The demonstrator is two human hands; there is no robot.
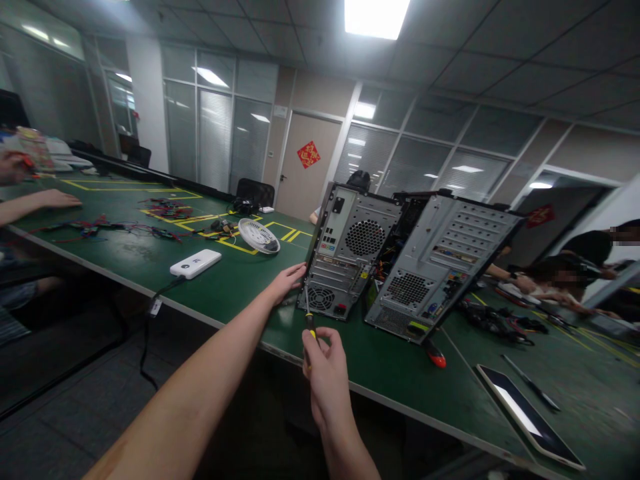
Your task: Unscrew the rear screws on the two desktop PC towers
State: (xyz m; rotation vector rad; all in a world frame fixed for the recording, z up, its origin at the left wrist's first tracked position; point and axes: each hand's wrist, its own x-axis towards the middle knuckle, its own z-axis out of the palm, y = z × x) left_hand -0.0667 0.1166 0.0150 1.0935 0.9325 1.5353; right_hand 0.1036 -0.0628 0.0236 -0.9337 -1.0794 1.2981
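A grey desktop computer case [361, 257] stands upright on the green table, its rear panel with vents and ports facing me. My left hand [287, 283] lies against its left side with the fingers stretched out. In my right hand [327, 367] is a screwdriver [311, 323] with a black and yellow handle. The shaft points up toward the lower left edge of the rear panel. Whether the tip sits in a screw is too small to tell. Close on the right, a second computer case [425, 273] stands slightly tilted in view.
A white power bank [196, 264] with a cable lies near the table's front edge. Beyond it are a white round cover [259, 236] and wired circuit boards [95, 227]. At right lie a red-tipped tool [437, 355], a tablet-like device [527, 413] and a pen [531, 383]. Other people work at both sides.
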